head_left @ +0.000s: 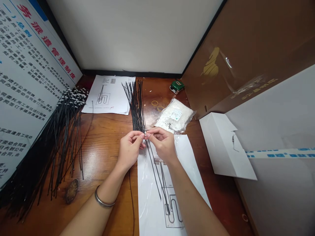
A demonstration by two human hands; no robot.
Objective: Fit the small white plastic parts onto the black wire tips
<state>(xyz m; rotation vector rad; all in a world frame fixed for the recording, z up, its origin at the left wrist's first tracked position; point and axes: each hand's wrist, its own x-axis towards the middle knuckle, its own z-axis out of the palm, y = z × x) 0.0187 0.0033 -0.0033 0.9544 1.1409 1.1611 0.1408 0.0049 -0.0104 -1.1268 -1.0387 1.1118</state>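
A green tape measure [177,86] beside the brown panel [242,46] — a printed board [29,75] at far left

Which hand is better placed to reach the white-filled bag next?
Likely the right hand: the white-filled bag lies just beyond it, while the left hand is farther away. Both are pinched together at a small white piece, so neither looks free.

The wooden table [110,139] bears diagram sheets [104,96], a black wire bundle [137,111], white-tipped wires [70,114], a clear bag [176,115], yellow rubber bands [155,105] and a green tape measure [177,86]
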